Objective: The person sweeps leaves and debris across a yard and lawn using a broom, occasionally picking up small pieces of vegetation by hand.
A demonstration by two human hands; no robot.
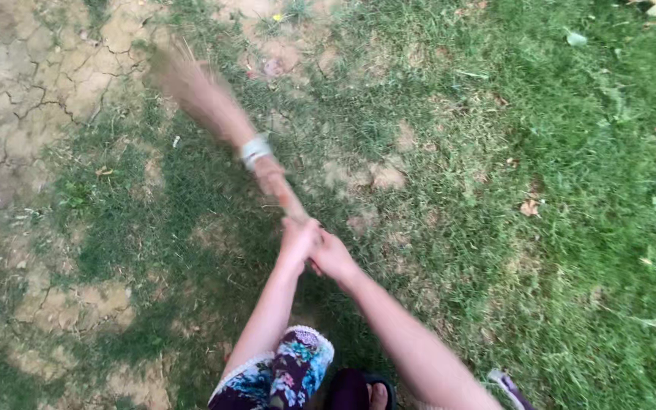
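Head view: both hands, left (298,237) and right (333,257), grasp a blurred broom (214,110) reaching to the upper left over grass (571,228), cracked soil (32,68) and dry leaves (529,206).

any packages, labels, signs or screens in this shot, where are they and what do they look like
None in view: no package, label, sign or screen.
Closest thing: a pale grey-white binding band wrapped around the straw broom, which both hands, left hand and right hand, grip over patchy grass.

broom (225,121) | straw, white-banded | angled over grass, blurred
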